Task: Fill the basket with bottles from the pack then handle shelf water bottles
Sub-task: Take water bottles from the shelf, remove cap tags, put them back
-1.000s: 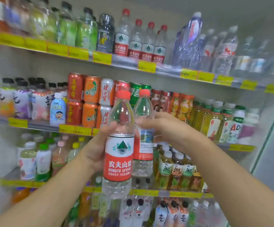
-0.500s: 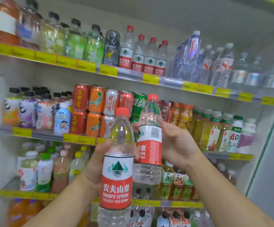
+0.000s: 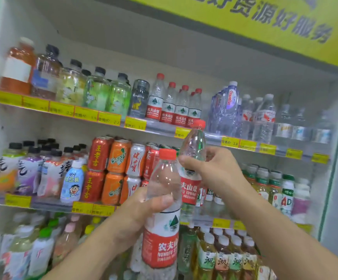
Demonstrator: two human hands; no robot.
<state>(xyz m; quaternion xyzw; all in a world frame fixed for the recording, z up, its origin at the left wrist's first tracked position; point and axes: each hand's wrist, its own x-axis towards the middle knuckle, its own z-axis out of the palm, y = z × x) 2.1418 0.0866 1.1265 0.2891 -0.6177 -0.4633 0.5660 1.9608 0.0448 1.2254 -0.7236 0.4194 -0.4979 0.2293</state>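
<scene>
A person's left hand (image 3: 143, 211) grips one red-labelled water bottle (image 3: 162, 215) upright by its clear body while the right hand (image 3: 212, 168) pinches a second bottle (image 3: 192, 158), tilted rightward, before the top shelf (image 3: 210, 139) and its matching water bottles (image 3: 174, 107)

We are in a shop, facing a drinks shelving unit (image 3: 164, 126). Yellow price tags (image 3: 86, 113) line each shelf edge, canned drinks (image 3: 116, 156) and bottled water (image 3: 172, 107) stand in rows, and a yellow banner (image 3: 275, 19) with printed characters hangs above the unit.
</scene>
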